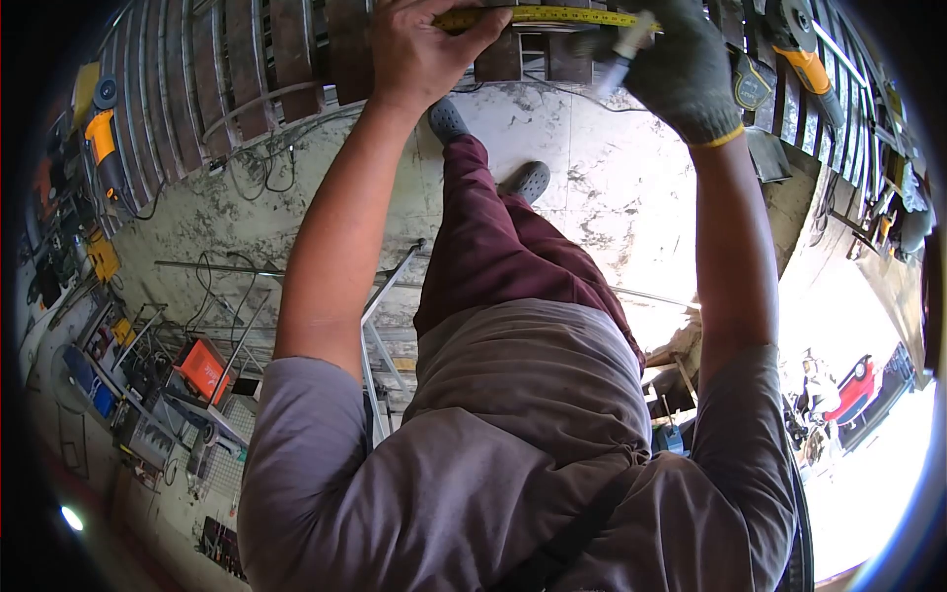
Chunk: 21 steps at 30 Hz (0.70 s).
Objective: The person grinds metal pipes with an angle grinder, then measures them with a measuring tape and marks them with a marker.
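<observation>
My bare left hand (422, 47) pinches a yellow tape measure blade (567, 15), which stretches rightward over dark metal slats (498, 57). On my right hand (683, 79) is a dark glove with a yellow cuff edge. Its fingers are closed on a white marker-like stick (631, 37), partly blurred, at the right part of the blade. Just right of the glove, a black and yellow tape case (753, 82) lies at the edge of the slats.
Angle grinders lie on the slats at right (804, 59) and left (102, 138). Cables (266, 168) hang below the slat edge. A metal frame (380, 296) stands left of my legs, with an orange box (202, 367) and tools farther left. A red car (853, 390) is at far right.
</observation>
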Motion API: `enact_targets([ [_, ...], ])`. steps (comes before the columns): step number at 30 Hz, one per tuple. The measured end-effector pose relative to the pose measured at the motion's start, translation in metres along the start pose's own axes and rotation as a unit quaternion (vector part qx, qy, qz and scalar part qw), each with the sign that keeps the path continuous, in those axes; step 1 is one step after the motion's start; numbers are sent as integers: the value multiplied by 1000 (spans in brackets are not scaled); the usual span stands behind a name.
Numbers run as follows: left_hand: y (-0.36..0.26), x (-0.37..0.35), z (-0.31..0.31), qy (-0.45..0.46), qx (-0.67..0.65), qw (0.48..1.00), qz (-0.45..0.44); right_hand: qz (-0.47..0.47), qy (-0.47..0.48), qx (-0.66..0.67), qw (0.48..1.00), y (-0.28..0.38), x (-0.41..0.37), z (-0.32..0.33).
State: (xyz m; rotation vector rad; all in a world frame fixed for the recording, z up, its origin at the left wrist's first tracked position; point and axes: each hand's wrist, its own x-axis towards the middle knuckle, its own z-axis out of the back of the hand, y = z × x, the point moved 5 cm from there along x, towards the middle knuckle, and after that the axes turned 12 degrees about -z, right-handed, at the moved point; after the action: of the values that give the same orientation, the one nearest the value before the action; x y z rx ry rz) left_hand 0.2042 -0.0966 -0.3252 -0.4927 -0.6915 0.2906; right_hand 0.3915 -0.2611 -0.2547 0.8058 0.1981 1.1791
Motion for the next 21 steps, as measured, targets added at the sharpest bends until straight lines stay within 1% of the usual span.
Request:
enact_targets([
  [1,0,1,1,-1,-6,1000,-3,4,-29,50,998,4,-5,9],
  [2,-1,1,1,-2,-13,1000,-5,17,-30,83,996,-14,-19,8],
  [3,0,1,1,-4,-11,1000,-7,-37,-3,249,968,-33,-34,6],
  [5,0,1,1,-9,-10,1000,-11,-142,10,361,922,-42,-45,5],
  [7,-1,1,1,-7,-11,1000,-5,-246,-20,265,932,-26,-49,13],
  [8,-1,1,1,-6,-12,1000,-3,-172,-41,195,965,-22,-46,11],
  [9,-1,1,2,-7,-9,1000,-2,-96,-62,122,986,-15,-39,5],
  [10,-2,1,2,-9,-7,1000,-1,-20,-82,48,995,-3,-35,-1],
  [11,-3,1,3,-10,-4,1000,-1,10,-85,-73,994,5,-30,0],
  [12,-3,1,2,-10,-3,1000,-1,68,-73,-119,988,7,-23,-4],
  [14,-3,2,2,-9,-2,1000,-1,76,-32,-91,992,11,-10,-13],
  [17,-2,1,0,-5,7,1000,-3,-18,27,-81,996,6,-1,-19],
  [21,-1,0,0,-1,10,1000,4,1,10,-78,997,-9,-2,-25],
])
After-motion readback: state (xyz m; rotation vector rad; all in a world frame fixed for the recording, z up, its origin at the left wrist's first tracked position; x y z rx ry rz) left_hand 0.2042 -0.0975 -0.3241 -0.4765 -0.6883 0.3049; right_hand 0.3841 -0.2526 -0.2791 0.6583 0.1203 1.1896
